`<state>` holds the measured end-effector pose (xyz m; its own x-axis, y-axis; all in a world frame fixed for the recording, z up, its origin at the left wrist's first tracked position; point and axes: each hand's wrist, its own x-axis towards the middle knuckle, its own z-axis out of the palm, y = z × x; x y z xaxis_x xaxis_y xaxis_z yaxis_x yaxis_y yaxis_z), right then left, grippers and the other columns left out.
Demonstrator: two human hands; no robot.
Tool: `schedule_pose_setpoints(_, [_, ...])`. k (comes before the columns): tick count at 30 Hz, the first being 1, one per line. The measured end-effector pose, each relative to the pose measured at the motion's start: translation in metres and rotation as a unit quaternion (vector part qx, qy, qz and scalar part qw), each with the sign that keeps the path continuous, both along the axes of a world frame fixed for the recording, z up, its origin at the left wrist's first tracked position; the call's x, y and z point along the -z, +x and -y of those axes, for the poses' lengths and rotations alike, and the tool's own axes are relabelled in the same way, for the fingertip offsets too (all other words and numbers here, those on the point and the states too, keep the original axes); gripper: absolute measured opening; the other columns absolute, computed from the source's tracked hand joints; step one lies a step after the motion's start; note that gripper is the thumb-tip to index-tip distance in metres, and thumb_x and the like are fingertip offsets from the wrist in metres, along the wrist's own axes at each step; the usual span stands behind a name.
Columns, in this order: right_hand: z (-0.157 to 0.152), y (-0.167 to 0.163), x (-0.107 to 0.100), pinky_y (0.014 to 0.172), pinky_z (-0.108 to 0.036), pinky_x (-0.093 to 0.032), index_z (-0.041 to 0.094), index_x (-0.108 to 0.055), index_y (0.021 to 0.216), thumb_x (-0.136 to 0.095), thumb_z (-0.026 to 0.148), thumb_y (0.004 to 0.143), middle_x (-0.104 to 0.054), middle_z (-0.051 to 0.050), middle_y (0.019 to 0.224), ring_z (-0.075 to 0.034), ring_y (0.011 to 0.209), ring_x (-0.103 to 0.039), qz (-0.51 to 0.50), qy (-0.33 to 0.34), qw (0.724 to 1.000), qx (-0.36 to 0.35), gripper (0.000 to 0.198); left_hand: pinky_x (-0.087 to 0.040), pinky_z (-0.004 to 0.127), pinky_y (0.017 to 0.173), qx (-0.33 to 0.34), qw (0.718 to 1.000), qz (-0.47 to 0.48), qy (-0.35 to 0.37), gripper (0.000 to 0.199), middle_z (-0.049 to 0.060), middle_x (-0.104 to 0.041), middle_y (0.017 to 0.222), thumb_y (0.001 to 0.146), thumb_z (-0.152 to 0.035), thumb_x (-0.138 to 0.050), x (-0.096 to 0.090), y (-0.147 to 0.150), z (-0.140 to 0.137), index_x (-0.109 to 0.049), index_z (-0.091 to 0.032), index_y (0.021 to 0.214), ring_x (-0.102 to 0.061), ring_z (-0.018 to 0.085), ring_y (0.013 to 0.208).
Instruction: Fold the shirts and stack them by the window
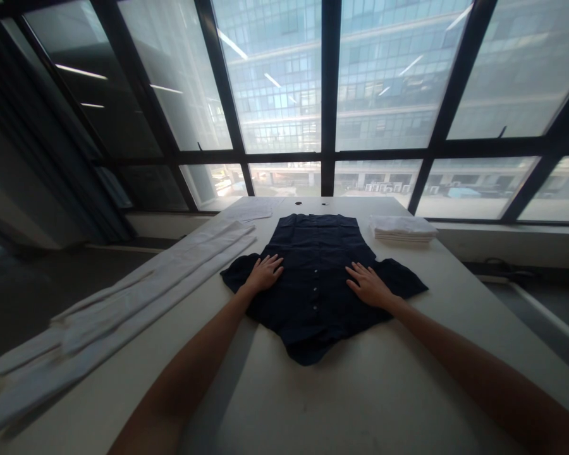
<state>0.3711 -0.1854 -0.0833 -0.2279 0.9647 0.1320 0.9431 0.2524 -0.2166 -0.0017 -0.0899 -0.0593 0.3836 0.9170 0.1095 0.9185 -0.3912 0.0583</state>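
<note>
A dark navy short-sleeved shirt lies spread on the white table, its buttoned front up and its collar end toward me. The sleeves stick out to both sides. My left hand rests on the shirt's left side near the sleeve, fingers stretched and a little apart. On the opposite side, my right hand lies flat on the cloth beside the right sleeve, fingers spread. Neither hand grips the fabric.
Long white folded cloths run along the table's left side. A neat stack of folded white cloth sits at the far right. White sheets lie at the far left, and a small dark disc near the far edge. Tall windows stand behind.
</note>
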Motion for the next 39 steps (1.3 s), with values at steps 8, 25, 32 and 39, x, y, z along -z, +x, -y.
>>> schedule_pose_setpoints(8, [0.001, 0.000, -0.001, 0.122, -0.050, -0.020, 0.016, -0.041, 0.155, -0.037, 0.047, 0.102, -0.031, -0.015, 0.163, -0.028, 0.152, -0.023, -0.002, 0.005, 1.000, 0.002, 0.061, -0.020, 0.056, 0.121, 0.001, 1.000, 0.004, 0.001, 0.054, 0.006, -0.036, 0.161, 0.105, -0.047, -0.033, 0.001, -0.001, -0.001, -0.045, -0.024, 0.152, -0.028, 0.032, 0.151])
schedule_pose_setpoints(25, [0.002, -0.002, -0.003, 0.122, -0.050, -0.019, 0.016, -0.041, 0.154, -0.037, 0.047, 0.102, -0.031, -0.014, 0.163, -0.028, 0.152, -0.022, 0.000, 0.000, 1.000, 0.005, 0.061, -0.011, 0.062, 0.122, 0.059, 0.994, 0.005, 0.088, 0.043, 0.009, -0.049, 0.154, 0.103, -0.034, -0.040, -0.014, 0.038, 0.036, -0.055, -0.025, 0.143, -0.034, 0.030, 0.148])
schedule_pose_setpoints(32, [0.003, -0.001, -0.002, 0.122, -0.050, -0.020, 0.016, -0.043, 0.154, -0.036, 0.047, 0.101, -0.031, -0.014, 0.163, -0.028, 0.152, -0.024, -0.006, 0.006, 1.000, 0.002, 0.061, -0.017, 0.062, 0.121, 0.158, 0.987, 0.027, -0.024, 0.054, 0.005, -0.031, 0.164, 0.106, -0.046, -0.030, 0.002, 0.086, 0.070, -0.036, -0.027, 0.156, -0.023, 0.029, 0.153])
schedule_pose_setpoints(39, [-0.001, 0.004, 0.001, 0.121, -0.054, -0.016, 0.015, -0.035, 0.157, -0.027, 0.049, 0.102, -0.027, -0.014, 0.164, -0.029, 0.154, -0.018, 0.004, -0.016, 0.999, 0.049, 0.065, -0.017, 0.059, 0.122, 0.154, 0.987, 0.030, -0.042, 0.055, 0.004, -0.028, 0.165, 0.106, -0.047, -0.030, 0.003, 0.079, 0.065, -0.033, -0.030, 0.158, -0.020, 0.028, 0.154])
